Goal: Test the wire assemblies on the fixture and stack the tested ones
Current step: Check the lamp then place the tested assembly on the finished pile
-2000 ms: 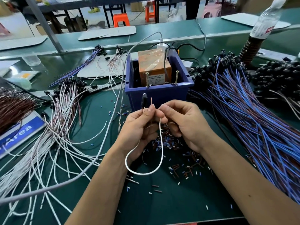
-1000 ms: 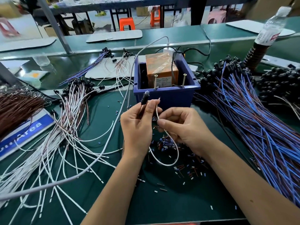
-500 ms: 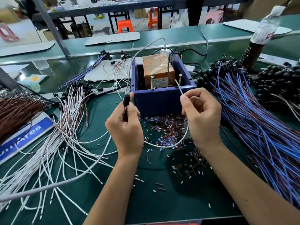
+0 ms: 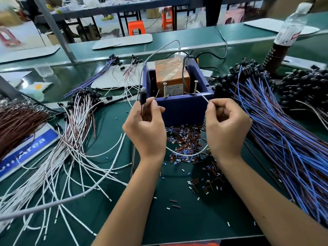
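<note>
A blue box fixture (image 4: 179,106) holds an orange transformer (image 4: 171,75) and two upright screws (image 4: 165,89) on its front rim. My left hand (image 4: 147,128) grips one wire assembly's black connector end (image 4: 142,97) and pinches its brown lead, whose bare tip points toward the left screw. My right hand (image 4: 225,126) pinches the same assembly's white wire (image 4: 204,98), whose tip reaches the right screw (image 4: 195,87). The white wire sags in a loop (image 4: 184,154) between my hands.
White and brown assemblies (image 4: 58,157) lie spread at the left. A thick pile of blue and brown assemblies (image 4: 284,139) covers the right. Cut insulation bits (image 4: 184,139) litter the green mat. A water bottle (image 4: 291,27) stands at the back right, and a grey cable (image 4: 99,183) crosses the left.
My hands have moved apart and up to the fixture's front rim. The wire's two ends now point at the two screws, and the loop has stretched wider.
</note>
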A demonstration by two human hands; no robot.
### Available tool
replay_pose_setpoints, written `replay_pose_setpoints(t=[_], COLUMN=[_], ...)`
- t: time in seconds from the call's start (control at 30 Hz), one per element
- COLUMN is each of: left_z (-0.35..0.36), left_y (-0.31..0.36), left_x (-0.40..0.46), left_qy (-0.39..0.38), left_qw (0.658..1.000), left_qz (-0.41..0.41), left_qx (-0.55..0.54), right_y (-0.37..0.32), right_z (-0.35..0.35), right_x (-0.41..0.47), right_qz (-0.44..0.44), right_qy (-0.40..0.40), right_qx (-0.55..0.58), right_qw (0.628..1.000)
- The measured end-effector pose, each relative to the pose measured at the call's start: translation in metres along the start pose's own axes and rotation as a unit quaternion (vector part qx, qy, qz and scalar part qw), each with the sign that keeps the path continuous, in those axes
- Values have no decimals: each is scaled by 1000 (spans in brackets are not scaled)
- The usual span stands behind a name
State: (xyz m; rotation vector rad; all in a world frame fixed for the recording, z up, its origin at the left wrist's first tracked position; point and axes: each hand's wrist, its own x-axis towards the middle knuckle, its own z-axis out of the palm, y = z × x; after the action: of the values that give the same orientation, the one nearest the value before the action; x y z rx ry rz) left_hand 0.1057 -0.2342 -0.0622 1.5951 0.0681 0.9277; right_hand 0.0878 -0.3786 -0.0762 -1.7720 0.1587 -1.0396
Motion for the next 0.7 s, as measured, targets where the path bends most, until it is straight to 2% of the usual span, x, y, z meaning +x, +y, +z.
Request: replay_pose_setpoints(t=[0.4, 0.7], left_z=[1, -3], left_y=[-1, 1], left_x=[-6, -6], left_qy=[-51, -43], left_qw=[998, 998], left_qz=[41, 50], left_qx=[2, 8], right_y=[3, 2], right_z=[-3, -2], right_x=[3, 1], right_qz=[-62, -116], right_qy=[25, 19], right_qx=[-28, -48], right_qw=[997, 992])
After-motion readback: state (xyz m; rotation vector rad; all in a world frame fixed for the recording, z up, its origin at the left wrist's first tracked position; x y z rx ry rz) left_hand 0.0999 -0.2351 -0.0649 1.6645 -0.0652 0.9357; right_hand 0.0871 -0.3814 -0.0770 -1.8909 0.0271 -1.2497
